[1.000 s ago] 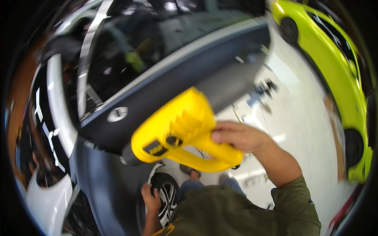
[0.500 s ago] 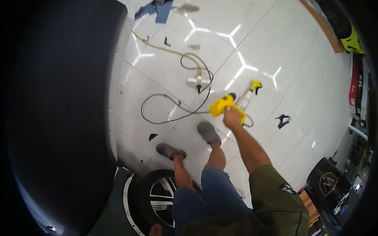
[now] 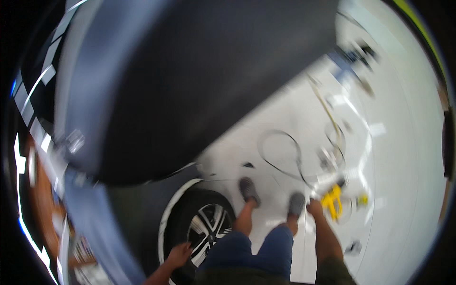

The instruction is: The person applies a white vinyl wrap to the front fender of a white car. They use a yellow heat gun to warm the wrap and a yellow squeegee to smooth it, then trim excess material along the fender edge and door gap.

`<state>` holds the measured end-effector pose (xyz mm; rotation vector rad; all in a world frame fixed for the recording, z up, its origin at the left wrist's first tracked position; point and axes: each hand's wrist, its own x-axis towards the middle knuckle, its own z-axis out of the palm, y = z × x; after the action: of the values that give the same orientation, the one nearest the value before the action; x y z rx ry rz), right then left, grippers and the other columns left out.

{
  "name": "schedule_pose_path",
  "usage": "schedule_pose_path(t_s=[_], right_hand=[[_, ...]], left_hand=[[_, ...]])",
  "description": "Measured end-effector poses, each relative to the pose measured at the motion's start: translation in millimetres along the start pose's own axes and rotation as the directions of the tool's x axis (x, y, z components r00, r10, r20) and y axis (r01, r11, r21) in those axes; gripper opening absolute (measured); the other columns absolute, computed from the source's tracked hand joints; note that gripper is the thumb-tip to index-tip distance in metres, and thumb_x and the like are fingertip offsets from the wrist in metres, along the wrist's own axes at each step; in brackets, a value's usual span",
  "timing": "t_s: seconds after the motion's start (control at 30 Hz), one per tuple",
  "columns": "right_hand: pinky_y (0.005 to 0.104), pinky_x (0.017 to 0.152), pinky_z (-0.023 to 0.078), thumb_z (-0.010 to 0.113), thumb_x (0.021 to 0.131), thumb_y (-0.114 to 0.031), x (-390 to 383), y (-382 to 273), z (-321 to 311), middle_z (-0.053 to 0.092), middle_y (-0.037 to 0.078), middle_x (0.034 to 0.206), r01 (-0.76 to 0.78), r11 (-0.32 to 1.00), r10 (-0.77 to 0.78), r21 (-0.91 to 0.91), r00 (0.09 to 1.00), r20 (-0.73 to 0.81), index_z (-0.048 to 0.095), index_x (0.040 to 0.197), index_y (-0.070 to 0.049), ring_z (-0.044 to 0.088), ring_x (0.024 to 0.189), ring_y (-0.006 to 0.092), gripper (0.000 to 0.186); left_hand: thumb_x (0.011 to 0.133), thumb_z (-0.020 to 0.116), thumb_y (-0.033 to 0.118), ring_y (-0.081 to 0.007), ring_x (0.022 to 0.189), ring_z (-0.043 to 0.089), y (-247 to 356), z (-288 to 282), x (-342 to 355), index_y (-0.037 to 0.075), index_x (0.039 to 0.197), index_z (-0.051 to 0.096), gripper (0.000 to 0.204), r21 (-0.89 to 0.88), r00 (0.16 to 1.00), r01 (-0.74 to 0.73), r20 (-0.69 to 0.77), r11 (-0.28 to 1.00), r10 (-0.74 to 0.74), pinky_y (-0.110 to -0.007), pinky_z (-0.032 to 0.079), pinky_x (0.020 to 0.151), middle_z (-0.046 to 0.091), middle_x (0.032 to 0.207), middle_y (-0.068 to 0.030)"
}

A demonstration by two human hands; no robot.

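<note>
My right hand (image 3: 313,207) hangs with its fingers curled in, just left of a yellow heat gun (image 3: 331,202). The heat gun appears to lie on the floor, apart from the hand; blur softens its outline. Right beside it is a spray bottle with a yellow head (image 3: 362,199). My left hand (image 3: 179,254) is in front of a car wheel (image 3: 211,230) with a black tyre and silver spokes. Its fingers look bent together, and whatever they may hold is too small or hidden to make out.
A large dark car panel (image 3: 213,80) fills the upper left. Across the pale tiled floor run a black cord (image 3: 299,156) and a yellow cable (image 3: 327,111), joined near a white power strip (image 3: 327,159). A dark scrap (image 3: 248,165) and a black clip-like object (image 3: 354,247) lie there.
The view has swung left toward the car. My right hand has let go of the heat gun, which is now by the spray bottle. My left hand has come up into view by the wheel.
</note>
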<state>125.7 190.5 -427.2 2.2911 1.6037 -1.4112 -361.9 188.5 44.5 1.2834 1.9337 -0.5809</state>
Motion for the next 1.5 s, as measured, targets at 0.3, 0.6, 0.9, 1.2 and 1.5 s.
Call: schedule_pose_path(t_s=[0.3,0.6,0.9,1.2,1.5], right_hand=[[0.0268,0.078,0.053,0.060,0.097,-0.020,-134,-547,-187,0.065,0.007,0.102,0.428,0.605,-0.729,0.671,0.636,0.252,0.061,0.119,0.001,0.063,0.088,0.0134,0.030],[0.0243,0.060,0.050,0.059,0.097,-0.025,-249,-926,-226,0.065,0.005,0.089,0.508,0.314,-0.928,0.802,0.344,0.146,0.058,0.122,0.002,0.061,0.071,0.0089,0.037],[0.0292,0.064,0.051,0.049,0.102,-0.028,-262,-975,-190,0.061,0.007,0.097,0.301,0.394,-0.821,0.868,0.540,0.185,0.059,0.109,0.002,0.059,0.073,0.0121,0.032],[0.0343,0.062,0.046,0.055,0.095,-0.020,-261,-1003,-208,0.055,0.004,0.086,0.055,0.557,-0.688,0.829,0.590,0.423,0.061,0.093,-0.003,0.053,0.067,0.0139,0.018],[0.0312,0.060,0.045,0.056,0.092,-0.019,-265,-1006,-209,0.051,0.002,0.084,0.054,0.601,-0.618,0.797,0.663,0.422,0.060,0.091,-0.004,0.050,0.065,0.0109,0.016]], left_hand=[[0.090,0.062,0.012,-0.0392,0.112,0.059,4,-191,-79,-0.001,0.116,0.061,0.029,-0.191,0.554,-0.512,-0.818,0.838,0.153,-0.042,0.048,0.096,0.060,0.121,-0.0210],[0.084,0.063,0.000,-0.0361,0.108,0.061,-51,-300,-111,-0.003,0.111,0.063,0.028,-0.079,0.102,-0.504,-0.994,0.860,-0.031,-0.041,0.048,0.094,0.060,0.122,-0.0209],[0.083,0.060,0.000,-0.0442,0.119,0.053,-92,-349,-94,-0.003,0.116,0.059,0.033,0.049,-0.145,-0.244,-0.989,0.969,0.014,-0.050,0.043,0.101,0.054,0.130,-0.0261],[0.084,0.063,0.009,-0.0454,0.120,0.051,-113,-346,-64,-0.001,0.120,0.058,0.038,-0.073,-0.174,-0.192,-0.979,0.979,-0.108,-0.051,0.042,0.101,0.052,0.132,-0.0257],[0.088,0.061,0.021,-0.0440,0.117,0.052,-112,-346,-61,0.002,0.120,0.058,0.037,-0.058,-0.190,-0.197,-0.977,0.979,-0.096,-0.050,0.045,0.097,0.054,0.130,-0.0249]])
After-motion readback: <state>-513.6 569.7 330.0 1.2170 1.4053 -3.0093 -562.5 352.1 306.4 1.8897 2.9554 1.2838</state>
